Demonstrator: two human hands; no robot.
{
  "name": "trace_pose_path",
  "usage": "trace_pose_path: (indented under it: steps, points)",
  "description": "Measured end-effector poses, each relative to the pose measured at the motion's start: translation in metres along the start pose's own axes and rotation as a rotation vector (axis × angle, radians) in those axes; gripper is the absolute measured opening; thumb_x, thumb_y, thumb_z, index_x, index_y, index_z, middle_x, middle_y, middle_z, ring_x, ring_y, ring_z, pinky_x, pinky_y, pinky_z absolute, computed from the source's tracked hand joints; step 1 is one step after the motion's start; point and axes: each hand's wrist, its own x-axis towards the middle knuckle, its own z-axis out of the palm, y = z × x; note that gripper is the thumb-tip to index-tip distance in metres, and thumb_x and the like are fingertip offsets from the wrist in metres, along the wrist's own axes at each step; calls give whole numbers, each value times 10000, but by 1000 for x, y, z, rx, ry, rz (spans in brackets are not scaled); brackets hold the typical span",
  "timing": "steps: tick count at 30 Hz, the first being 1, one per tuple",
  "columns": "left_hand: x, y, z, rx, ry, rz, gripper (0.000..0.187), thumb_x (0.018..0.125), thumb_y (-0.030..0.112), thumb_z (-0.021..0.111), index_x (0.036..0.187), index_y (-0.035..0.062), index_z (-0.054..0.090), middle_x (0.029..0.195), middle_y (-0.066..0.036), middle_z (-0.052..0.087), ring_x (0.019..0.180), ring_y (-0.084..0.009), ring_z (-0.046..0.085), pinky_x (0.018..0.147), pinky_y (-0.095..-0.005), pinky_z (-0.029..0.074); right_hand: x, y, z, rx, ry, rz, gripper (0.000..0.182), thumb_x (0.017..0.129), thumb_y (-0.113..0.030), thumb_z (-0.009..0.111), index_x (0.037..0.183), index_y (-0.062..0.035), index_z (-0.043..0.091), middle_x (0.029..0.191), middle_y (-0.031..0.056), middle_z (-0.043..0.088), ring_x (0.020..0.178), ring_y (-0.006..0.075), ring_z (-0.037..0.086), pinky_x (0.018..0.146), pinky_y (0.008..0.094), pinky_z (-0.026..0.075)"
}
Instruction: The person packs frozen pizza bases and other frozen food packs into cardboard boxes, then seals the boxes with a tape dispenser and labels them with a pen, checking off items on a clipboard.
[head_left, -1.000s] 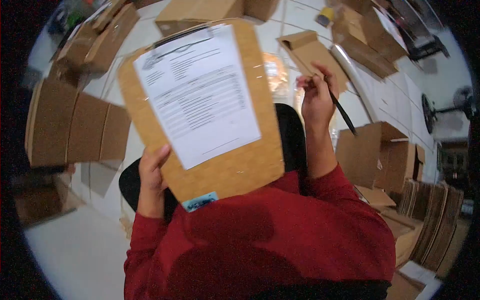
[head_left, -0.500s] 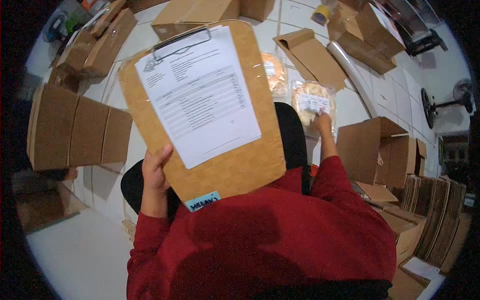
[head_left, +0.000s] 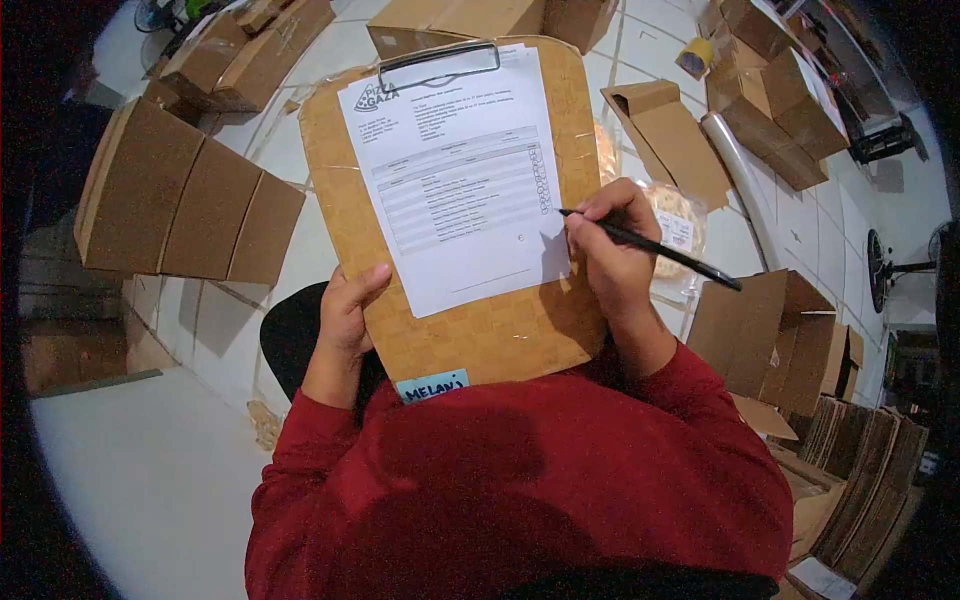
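Observation:
My left hand [head_left: 352, 308] grips the lower left edge of a brown clipboard [head_left: 480, 345], thumb on top and the other fingers hidden beneath. A printed form [head_left: 450, 220] lies under the clipboard's metal clip [head_left: 438, 66], with a column of small marks down its right side. In my right hand [head_left: 618, 245] is a black pen [head_left: 665, 250], its tip at the form's right edge near that column. Beyond the right hand a wrapped pizza [head_left: 678, 222] with a white label lies on the floor. Another wrapped pizza [head_left: 606, 150] is mostly hidden behind the clipboard.
Cardboard boxes stand at left [head_left: 185, 195] and far right. A flattened piece of cardboard [head_left: 675, 140] and a long plastic roll [head_left: 745, 190] lie on the tiled floor. At right are an open box [head_left: 745, 330], stacked cardboard sheets [head_left: 865, 470] and a tape roll [head_left: 694, 58] farther back.
My right hand has come from the wrapped pizza up to the form, and the pen now shows clearly in it. The clipboard, still in my left hand, appears farther right in view.

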Motion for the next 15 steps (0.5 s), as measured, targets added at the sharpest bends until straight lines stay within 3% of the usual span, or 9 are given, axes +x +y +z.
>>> trace_pose_path:
  steps: [1, 3, 6, 15]
  points:
    - [0, 0, -1, 1, 2, 1, 472, 726, 134, 508, 1132, -46, 349, 1036, -159, 499, 920, -259, 524, 784, -357, 439, -1, -2, 1, 1, -1, 0, 162, 648, 9, 585, 718, -49, 451, 726, 34, 462, 613, 115, 449, 536, 230, 364]
    - [-1, -1, -2, -11, -5, -1, 476, 727, 131, 506, 1140, -42, 341, 1051, -160, 490, 937, -259, 515, 794, -364, 433, -3, -13, 5, -676, -141, -482, 130, 590, 18, 571, 636, -26, 458, 661, 66, 441, 578, 176, 461, 479, 262, 358]
    - [-1, -5, -5, -13, -9, 9, 484, 728, 127, 502, 1152, -33, 330, 1066, -157, 481, 954, -262, 505, 803, -372, 427, -5, -17, 10, -743, -103, -542, 146, 615, 56, 557, 600, -18, 432, 646, 58, 447, 595, 135, 468, 559, 226, 371]
    - [-1, -9, -12, -48, -41, 18, 489, 732, 121, 498, 1162, -27, 318, 1081, -155, 472, 970, -264, 496, 813, -375, 421, -7, -13, 10, -758, -98, -533, 140, 612, 38, 565, 584, -14, 437, 624, 70, 448, 568, 141, 457, 543, 231, 369]
